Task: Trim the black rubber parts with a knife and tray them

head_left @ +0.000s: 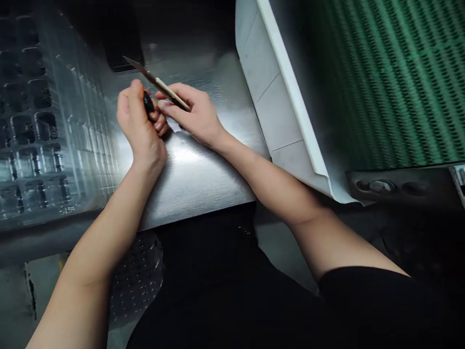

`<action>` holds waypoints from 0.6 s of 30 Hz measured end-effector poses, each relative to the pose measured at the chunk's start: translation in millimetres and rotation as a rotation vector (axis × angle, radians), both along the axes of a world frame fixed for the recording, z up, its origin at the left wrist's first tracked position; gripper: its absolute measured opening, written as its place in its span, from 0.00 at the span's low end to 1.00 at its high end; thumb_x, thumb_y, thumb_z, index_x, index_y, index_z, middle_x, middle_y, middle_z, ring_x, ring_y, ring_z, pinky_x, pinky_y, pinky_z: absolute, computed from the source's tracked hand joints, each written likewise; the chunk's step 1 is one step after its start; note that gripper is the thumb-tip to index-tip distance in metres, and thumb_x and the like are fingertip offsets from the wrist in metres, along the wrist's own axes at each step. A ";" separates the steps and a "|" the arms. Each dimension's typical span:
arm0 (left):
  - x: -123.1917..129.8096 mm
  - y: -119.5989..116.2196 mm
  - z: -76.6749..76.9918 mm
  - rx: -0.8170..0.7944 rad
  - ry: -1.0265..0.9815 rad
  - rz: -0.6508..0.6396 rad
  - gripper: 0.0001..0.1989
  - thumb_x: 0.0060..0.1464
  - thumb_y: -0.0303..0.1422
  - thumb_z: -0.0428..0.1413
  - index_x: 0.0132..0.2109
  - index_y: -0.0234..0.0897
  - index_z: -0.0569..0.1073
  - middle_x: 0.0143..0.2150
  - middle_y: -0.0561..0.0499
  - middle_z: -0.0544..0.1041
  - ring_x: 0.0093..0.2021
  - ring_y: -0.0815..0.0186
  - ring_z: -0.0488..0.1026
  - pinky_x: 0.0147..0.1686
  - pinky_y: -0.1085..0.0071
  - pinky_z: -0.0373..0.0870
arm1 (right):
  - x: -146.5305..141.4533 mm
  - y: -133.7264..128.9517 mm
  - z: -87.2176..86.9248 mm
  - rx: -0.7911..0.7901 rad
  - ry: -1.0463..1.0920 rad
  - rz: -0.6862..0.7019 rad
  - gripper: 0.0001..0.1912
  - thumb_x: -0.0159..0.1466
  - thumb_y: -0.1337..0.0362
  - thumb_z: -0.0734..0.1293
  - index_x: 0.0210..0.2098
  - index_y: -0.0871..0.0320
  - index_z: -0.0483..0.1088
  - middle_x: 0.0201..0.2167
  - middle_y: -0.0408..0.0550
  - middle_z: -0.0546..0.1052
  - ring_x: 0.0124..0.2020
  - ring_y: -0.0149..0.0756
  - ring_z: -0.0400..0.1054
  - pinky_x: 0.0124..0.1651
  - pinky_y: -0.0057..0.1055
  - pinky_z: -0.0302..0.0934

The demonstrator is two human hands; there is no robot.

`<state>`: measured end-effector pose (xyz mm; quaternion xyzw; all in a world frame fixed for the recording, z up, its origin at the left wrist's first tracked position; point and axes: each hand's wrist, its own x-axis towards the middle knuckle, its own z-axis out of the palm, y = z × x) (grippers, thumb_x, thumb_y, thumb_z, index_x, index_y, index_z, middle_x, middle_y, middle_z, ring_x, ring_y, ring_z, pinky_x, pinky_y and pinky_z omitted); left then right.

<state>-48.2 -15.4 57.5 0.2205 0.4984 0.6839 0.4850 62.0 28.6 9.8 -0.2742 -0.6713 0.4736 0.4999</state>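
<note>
black part [148, 103] pinched, left hand [140, 121], right hand [196, 116] gripping blade [160, 85]

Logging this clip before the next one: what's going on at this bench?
A person sits at a metal worktable. The left hand pinches a small black part, while the right hand holds a thin flat tool angled up and to the left, close beside the part. A clear plastic compartment tray lies to the left, and a green conveyor belt runs on the right behind a white guard.
</note>
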 end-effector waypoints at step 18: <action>0.1 2.3 -5.4 0.123 0.087 -0.047 0.08 0.74 0.29 0.49 0.43 0.37 0.69 0.28 0.59 0.65 0.20 0.75 0.58 0.19 0.76 0.48 | -0.7 -14.5 15.3 -0.117 0.079 0.119 0.19 0.71 0.49 0.73 0.52 0.54 0.74 0.41 0.31 0.79 0.42 0.27 0.71 0.46 0.22 0.67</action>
